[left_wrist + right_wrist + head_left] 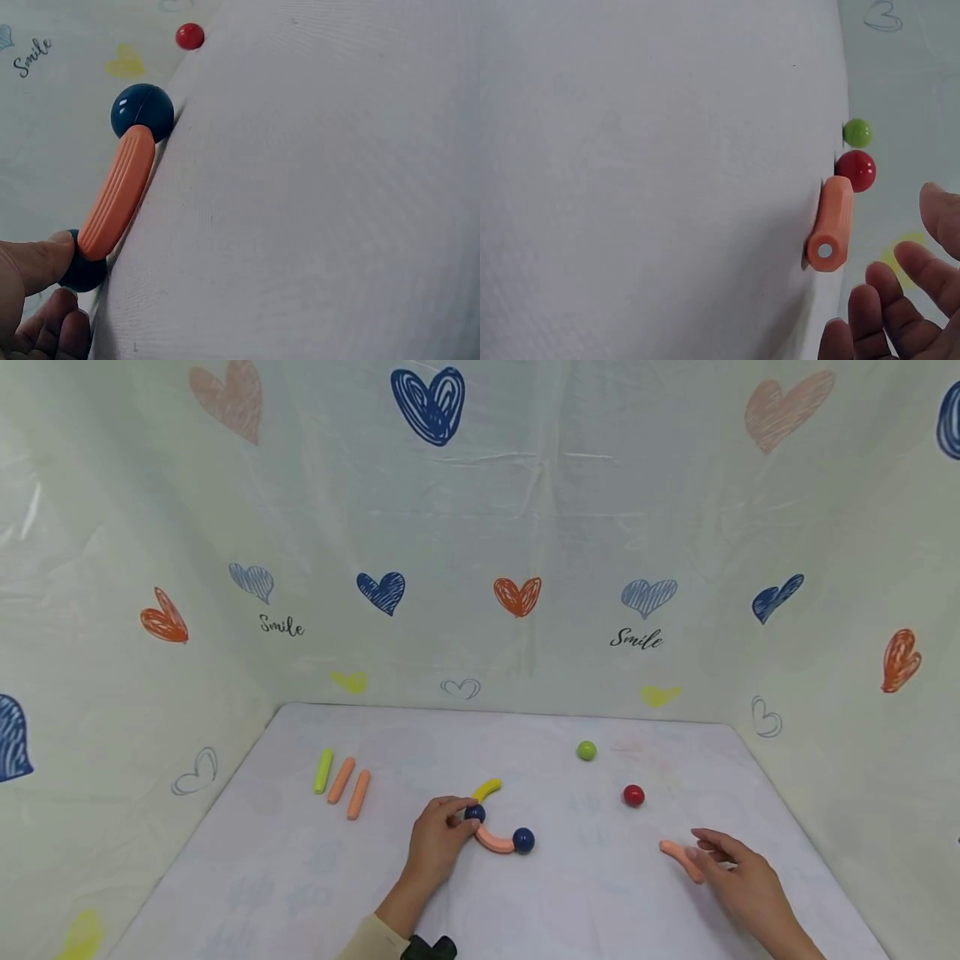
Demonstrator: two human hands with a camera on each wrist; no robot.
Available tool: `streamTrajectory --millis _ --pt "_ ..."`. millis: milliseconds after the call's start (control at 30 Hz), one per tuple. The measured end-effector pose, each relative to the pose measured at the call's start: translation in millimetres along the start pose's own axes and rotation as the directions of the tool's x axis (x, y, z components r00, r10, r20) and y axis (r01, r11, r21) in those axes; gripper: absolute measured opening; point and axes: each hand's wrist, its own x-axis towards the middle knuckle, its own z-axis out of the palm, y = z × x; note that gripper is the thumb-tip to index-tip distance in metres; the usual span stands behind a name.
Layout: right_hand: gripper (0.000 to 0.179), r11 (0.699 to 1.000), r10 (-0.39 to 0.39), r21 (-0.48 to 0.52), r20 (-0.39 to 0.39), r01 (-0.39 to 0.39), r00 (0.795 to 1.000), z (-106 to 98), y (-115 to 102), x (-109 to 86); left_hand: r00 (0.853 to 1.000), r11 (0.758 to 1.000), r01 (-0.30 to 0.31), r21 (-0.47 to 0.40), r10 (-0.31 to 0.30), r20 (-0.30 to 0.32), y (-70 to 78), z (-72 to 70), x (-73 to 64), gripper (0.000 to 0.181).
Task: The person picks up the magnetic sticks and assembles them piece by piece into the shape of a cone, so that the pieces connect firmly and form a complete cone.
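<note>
My left hand (438, 839) pinches a dark blue ball (475, 813) between thumb and fingers. That ball joins a short curved yellow rod (487, 790) to a curved orange rod (495, 842), whose far end touches a second blue ball (523, 840). In the left wrist view, the ribbed orange rod (120, 191) runs from the held ball up to the other blue ball (142, 112). My right hand (742, 881) hovers beside a loose curved orange rod (681, 860). The right wrist view shows its fingers spread apart from this rod (832, 225), which has a pale disc in its end.
A red ball (633, 796) and a green ball (587, 750) lie toward the back right of the white table (585, 910). At the left are a straight yellow-green rod (323, 771) and two straight orange rods (341, 780). A heart-printed curtain (465, 527) surrounds the table.
</note>
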Motion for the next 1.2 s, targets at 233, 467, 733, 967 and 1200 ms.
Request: streamTrajectory --millis 233,467,733,967,1200 --pt "0.066 1.0 0.021 -0.011 0.063 -0.02 0.998 4.6 11.1 2.7 1.0 1.0 0.018 -0.018 -0.018 0.003 -2.7 -2.2 1.8 0.029" --pt "0.064 0.999 0.036 0.016 0.075 -0.037 0.997 12.8 7.5 2.0 1.0 1.0 -0.002 -0.017 0.002 0.01 -3.0 -3.9 2.4 0.028" --pt "0.056 0.998 -0.024 0.054 0.09 0.019 0.996 26.3 -4.3 -5.4 1.0 1.0 -0.005 -0.015 0.005 0.007 -2.2 -3.7 2.1 0.028" --pt "0.077 0.987 -0.154 -0.032 0.074 0.157 0.985 29.0 -7.3 4.2 1.0 1.0 0.005 -0.02 -0.005 0.011 -3.8 -3.2 2.8 0.028" --pt "0.082 0.971 -0.237 -0.005 0.093 0.238 0.967 33.6 -6.1 12.2 1.0 1.0 0.004 -0.018 -0.004 0.014 -3.4 -2.8 2.8 0.028"
